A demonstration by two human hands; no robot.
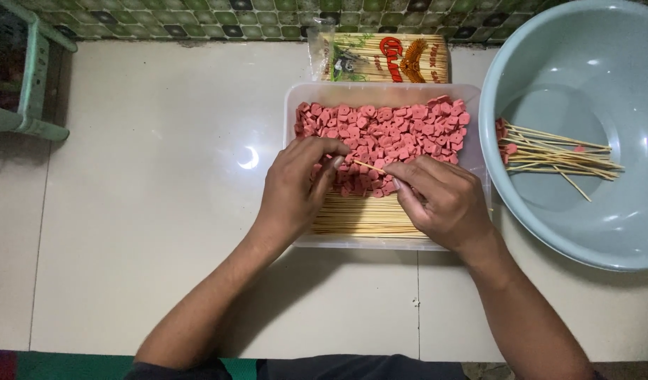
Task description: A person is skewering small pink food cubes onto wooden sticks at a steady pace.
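A clear plastic tray (290, 112) holds a heap of pink sausage slices (391, 127) at its far end and a layer of bamboo skewers (359, 218) at its near end. My right hand (443, 200) pinches one thin skewer (370, 167) whose tip points left over the slices. My left hand (296, 186) hovers over the slices with its fingertips closed at the skewer's tip; whether a slice is between them is hidden.
A large pale blue basin (605, 232) stands at the right and holds several skewers with slices (549, 155) threaded on. A printed packet of skewers (380, 60) lies behind the tray. A green stool (28, 91) stands at the far left.
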